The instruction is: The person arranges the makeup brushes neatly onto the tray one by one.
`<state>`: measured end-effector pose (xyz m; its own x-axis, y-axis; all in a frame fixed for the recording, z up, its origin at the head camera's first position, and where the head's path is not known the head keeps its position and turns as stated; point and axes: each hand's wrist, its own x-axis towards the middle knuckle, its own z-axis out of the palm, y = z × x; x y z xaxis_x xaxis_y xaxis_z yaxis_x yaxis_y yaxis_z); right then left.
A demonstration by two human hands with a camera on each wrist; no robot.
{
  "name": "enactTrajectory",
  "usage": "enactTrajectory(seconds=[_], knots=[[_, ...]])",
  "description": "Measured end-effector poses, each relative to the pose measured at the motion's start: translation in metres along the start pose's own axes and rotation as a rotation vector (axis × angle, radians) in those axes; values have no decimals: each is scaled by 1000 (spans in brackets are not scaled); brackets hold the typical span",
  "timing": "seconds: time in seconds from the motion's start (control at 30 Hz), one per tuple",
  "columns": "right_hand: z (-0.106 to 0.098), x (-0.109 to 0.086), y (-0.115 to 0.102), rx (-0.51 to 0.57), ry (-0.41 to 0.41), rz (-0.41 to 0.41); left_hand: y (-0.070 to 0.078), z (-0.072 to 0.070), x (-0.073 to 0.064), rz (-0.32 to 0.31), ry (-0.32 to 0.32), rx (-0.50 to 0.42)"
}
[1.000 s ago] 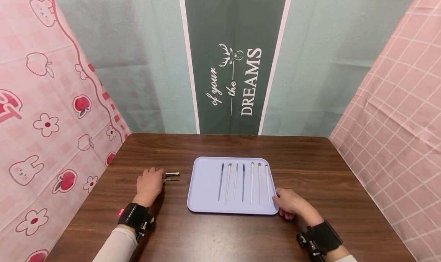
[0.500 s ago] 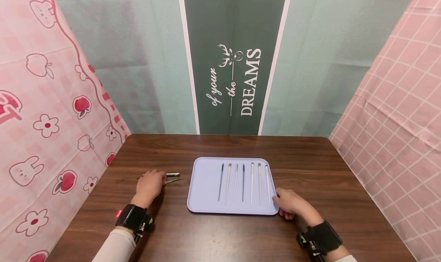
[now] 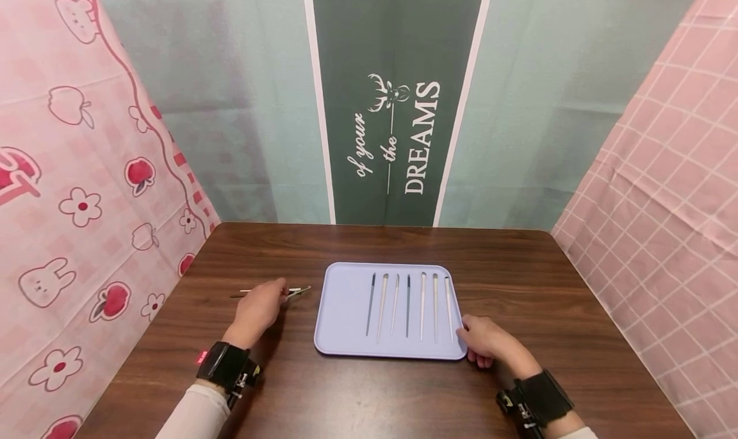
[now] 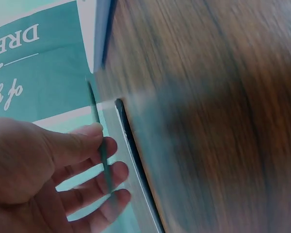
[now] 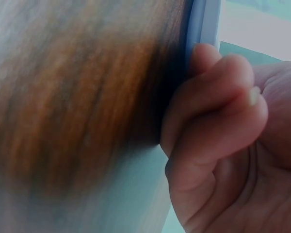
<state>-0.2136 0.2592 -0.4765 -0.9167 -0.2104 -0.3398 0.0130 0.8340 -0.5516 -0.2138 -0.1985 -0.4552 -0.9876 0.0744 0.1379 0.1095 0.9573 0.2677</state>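
My left hand (image 3: 261, 309) is over the table left of the tray. In the left wrist view its thumb and forefinger pinch a slim, greenish brush (image 4: 92, 102), while the other fingers lie along the handle. Beside it a dark, thin brush (image 4: 131, 143) rests on the table, partly behind the hand in the head view. On the lavender tray (image 3: 341, 314) several slender brushes (image 3: 407, 307) lie side by side, towards its right. My right hand (image 3: 487, 339) holds the tray's right front corner, fingers curled at the rim (image 5: 203, 29).
The wooden table (image 3: 369, 394) runs back to a green curtain (image 3: 375, 202) with printed words. Pink patterned cloths hang at the left (image 3: 104, 247) and right (image 3: 651, 202). A black strap with a camera is on each wrist.
My left hand has lifted slightly and shifted right, with the pinched brush tilting up. More of the other brush shows behind the hand. The right hand and tray have stayed put.
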Motion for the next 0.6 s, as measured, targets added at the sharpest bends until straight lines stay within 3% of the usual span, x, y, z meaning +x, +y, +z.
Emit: enactTrajectory(seconds=[0.23, 0.6], knots=[[1, 1, 1, 2, 6, -2, 5, 3, 2, 19, 61, 0], [0, 0, 0, -3, 4, -6, 18, 6, 4, -56, 52, 28]])
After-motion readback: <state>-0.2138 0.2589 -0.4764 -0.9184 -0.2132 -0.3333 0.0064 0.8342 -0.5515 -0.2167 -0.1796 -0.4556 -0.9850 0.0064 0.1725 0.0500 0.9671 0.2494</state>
